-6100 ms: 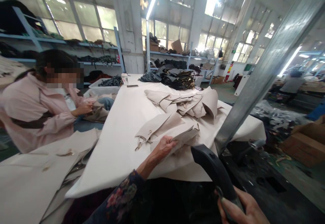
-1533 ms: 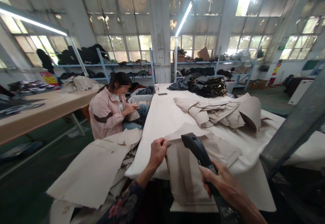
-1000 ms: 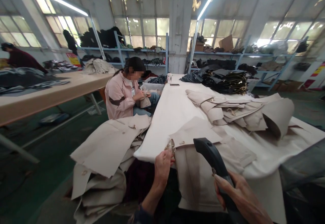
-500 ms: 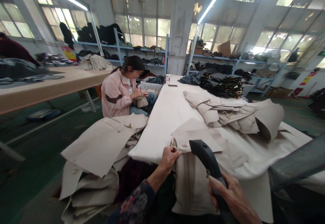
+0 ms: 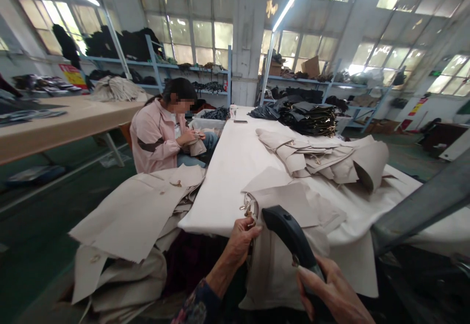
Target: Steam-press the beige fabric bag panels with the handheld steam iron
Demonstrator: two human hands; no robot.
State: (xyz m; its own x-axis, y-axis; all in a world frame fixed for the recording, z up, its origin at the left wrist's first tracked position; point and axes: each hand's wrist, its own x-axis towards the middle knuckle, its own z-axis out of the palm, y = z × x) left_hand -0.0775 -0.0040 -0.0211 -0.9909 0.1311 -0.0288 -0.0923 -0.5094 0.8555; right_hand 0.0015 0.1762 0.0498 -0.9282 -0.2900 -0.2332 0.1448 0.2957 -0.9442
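I have the left hand (image 5: 240, 241) at the near edge of the white-covered table (image 5: 220, 187), its thumb and fingers pinching a cluster of gold-coloured metal fittings (image 5: 248, 208) that stands up above the grip. In the right hand (image 5: 336, 289) the fingers wrap a curved black tool with a blunt nose (image 5: 288, 226); the thumb lies along its near side, and I can't see all of the other fingers.

The work in hand lies directly below: a flat beige panel of smooth, stiff-looking material (image 5: 275, 270), hanging over the table's near edge, partly behind the tool. The nose sits just right of the pinched fittings; whether it touches the panel, I cannot tell.

I judge this to be a positioning step, with the left hand steadying the metalwork and the right hand bringing the tool alongside. To my mind, the next move calls for a firm pinch, fingertips clear of the nose, and a gentle turn of the right wrist so the tool doesn't snag the fittings.

Farther back on the table lies a loose heap of beige pieces (image 5: 323, 160).
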